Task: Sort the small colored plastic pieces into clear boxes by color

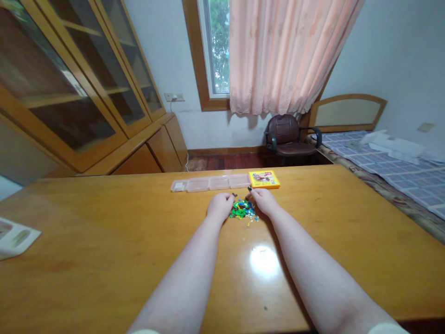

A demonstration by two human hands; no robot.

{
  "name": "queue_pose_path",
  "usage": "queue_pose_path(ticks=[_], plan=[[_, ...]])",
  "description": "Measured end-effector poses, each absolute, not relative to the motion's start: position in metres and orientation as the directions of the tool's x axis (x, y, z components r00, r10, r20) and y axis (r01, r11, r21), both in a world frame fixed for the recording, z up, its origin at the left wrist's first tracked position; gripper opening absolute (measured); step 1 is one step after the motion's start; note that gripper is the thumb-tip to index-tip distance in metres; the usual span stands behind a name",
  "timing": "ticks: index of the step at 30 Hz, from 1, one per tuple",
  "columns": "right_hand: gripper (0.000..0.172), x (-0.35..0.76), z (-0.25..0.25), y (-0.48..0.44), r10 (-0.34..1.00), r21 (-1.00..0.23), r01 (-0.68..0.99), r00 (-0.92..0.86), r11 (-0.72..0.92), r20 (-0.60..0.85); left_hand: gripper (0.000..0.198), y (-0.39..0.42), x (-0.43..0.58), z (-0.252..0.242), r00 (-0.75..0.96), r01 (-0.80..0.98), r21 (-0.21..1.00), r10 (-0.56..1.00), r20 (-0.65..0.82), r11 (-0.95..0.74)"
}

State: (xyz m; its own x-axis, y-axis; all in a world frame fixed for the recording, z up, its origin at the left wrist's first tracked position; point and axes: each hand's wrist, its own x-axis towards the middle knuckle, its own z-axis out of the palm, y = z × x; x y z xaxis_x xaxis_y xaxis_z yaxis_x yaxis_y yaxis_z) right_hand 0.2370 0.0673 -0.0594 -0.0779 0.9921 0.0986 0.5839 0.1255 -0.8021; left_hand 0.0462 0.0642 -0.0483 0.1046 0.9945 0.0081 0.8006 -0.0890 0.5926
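Observation:
A small pile of tiny coloured pieces, green, blue and yellow, lies on the wooden table between my two hands. My left hand rests at the pile's left edge with its fingers curled; a small dark piece lies just off its fingertips. My right hand sits at the pile's right edge and pinches a small dark piece at its fingertips. Just beyond the hands lies a row of clear plastic compartment boxes, and a yellow box lies to their right.
A white object lies at the table's left edge. Glass-door wooden cabinets line the left wall. Behind the table stand a dark office chair, a curtained window and a bed at the right.

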Motion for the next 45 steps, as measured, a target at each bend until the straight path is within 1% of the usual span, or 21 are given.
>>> queue_pose_path(ticks=[6,10,14,16,20,23,27,31,33,38,42,45], plan=[[0.046,0.237,-0.057,0.066,0.990,-0.794,0.592,-0.086,0.141,0.112,0.040,0.064,0.045,-0.046,0.058,0.808,0.588,0.998,-0.015,-0.038],[0.050,0.236,-0.056,0.065,0.993,-0.776,0.620,-0.064,0.115,0.096,0.041,0.064,0.044,-0.047,0.069,0.829,0.556,0.998,0.000,-0.057],[0.050,0.237,-0.058,0.066,0.995,-0.760,0.642,-0.068,0.104,0.079,0.036,0.063,0.046,-0.046,0.103,0.835,0.544,0.995,-0.003,-0.085],[0.048,0.237,-0.059,0.066,0.994,-0.768,0.632,-0.076,0.104,0.072,0.034,0.061,0.048,-0.044,0.157,0.818,0.558,0.987,0.013,-0.137],[0.044,0.236,-0.059,0.065,0.988,-0.757,0.636,-0.127,0.147,0.085,0.030,0.057,0.051,-0.042,0.332,0.731,0.612,0.941,0.067,-0.301],[0.042,0.236,-0.057,0.065,0.983,-0.731,0.660,-0.158,0.173,0.090,0.030,0.056,0.052,-0.042,0.400,0.721,0.575,0.910,0.111,-0.387],[0.047,0.236,-0.055,0.065,0.987,-0.721,0.675,-0.134,0.155,0.087,0.033,0.057,0.051,-0.041,0.365,0.749,0.550,0.923,0.123,-0.370],[0.047,0.235,-0.055,0.064,0.983,-0.765,0.620,-0.150,0.173,0.101,0.034,0.057,0.051,-0.038,0.334,0.749,0.563,0.933,0.135,-0.350],[0.046,0.235,-0.056,0.064,0.980,-0.779,0.600,-0.174,0.184,0.098,0.035,0.056,0.050,-0.037,0.354,0.735,0.565,0.923,0.152,-0.375],[0.044,0.234,-0.055,0.064,0.978,-0.739,0.644,-0.188,0.194,0.093,0.036,0.055,0.050,-0.039,0.444,0.693,0.558,0.880,0.167,-0.456],[0.044,0.234,-0.052,0.064,0.988,-0.733,0.663,-0.126,0.151,0.090,0.038,0.058,0.049,-0.042,0.388,0.731,0.553,0.910,0.143,-0.399],[0.045,0.234,-0.053,0.064,0.987,-0.753,0.639,-0.128,0.156,0.096,0.040,0.059,0.049,-0.043,0.334,0.764,0.545,0.934,0.124,-0.345]])
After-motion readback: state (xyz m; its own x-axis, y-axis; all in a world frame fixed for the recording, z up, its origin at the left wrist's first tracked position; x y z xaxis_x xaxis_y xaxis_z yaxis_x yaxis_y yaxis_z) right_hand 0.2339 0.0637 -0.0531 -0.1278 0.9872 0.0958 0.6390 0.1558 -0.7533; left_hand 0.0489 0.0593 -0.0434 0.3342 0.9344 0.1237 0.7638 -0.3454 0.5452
